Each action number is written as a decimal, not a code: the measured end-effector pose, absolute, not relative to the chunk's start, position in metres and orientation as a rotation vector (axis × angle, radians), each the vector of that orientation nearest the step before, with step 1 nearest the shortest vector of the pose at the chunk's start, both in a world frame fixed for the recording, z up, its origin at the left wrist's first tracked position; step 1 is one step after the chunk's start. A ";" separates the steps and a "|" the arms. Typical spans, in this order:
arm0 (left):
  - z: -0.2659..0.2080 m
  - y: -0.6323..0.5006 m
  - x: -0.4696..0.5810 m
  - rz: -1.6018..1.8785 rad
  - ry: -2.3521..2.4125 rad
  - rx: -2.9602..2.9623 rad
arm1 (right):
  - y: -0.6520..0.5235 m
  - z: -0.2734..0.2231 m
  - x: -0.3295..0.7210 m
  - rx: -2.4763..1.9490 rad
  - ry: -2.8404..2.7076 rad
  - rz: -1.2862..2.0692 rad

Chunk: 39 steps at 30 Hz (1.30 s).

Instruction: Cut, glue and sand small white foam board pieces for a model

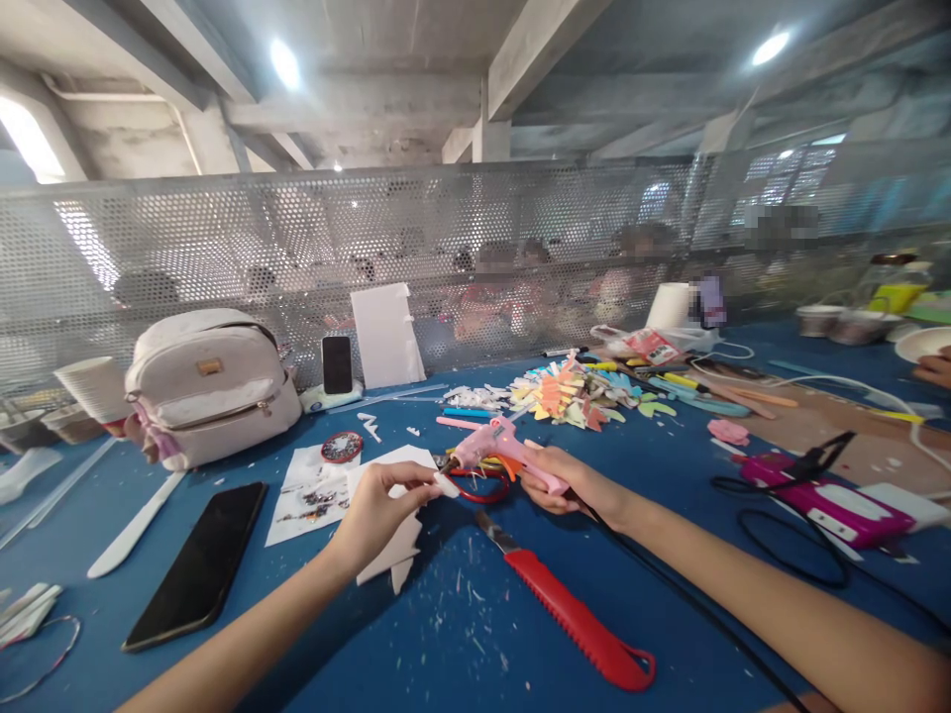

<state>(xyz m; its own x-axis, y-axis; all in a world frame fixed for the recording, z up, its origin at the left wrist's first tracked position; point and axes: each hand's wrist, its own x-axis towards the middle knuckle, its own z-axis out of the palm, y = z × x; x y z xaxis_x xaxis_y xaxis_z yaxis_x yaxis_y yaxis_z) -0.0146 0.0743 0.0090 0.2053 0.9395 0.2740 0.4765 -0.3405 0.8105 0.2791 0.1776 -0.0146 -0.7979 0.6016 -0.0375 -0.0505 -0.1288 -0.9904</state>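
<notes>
My right hand point(554, 480) is wrapped round the handle of a pink hot glue gun point(486, 444), whose nozzle points left. A small white piece point(446, 484), perhaps foam or card, is pinched in my left hand point(390, 495) close to the nozzle; whether they touch I cannot tell. Beneath the gun lie red-handled scissors point(482, 487), partly hidden. A red utility knife point(572, 609) with its blade out rests in front of my hands. Cut white card point(393, 560) lies under my left hand, beside a printed picture sheet point(308, 492).
A heap of coloured cut pieces point(569, 391) sits behind the gun. To the left are a black phone point(197, 564), a white plastic knife point(138, 525) and a pale backpack point(212, 386). On the right lies a magenta power strip point(824, 500) with black cables. A perforated metal screen point(312, 238) stands behind.
</notes>
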 end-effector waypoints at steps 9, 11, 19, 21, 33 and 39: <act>0.011 0.074 -0.014 1.065 1.296 1.897 | 0.179 -0.014 0.279 -0.555 -1.748 1.944; 0.011 0.074 -0.014 1.060 1.290 1.886 | 0.179 -0.013 0.279 -0.552 -1.757 1.934; 0.006 0.078 -0.016 1.058 1.262 1.829 | 0.177 -0.011 0.279 -0.612 -1.779 1.901; 0.005 0.080 -0.018 1.062 1.262 1.815 | 0.175 -0.009 0.278 -0.616 -1.781 1.891; 0.007 0.076 -0.013 0.996 1.231 1.818 | 0.160 0.011 0.268 -0.609 -1.863 1.835; 0.006 0.078 -0.015 1.015 1.235 1.815 | 0.160 0.013 0.269 -0.620 -1.886 1.817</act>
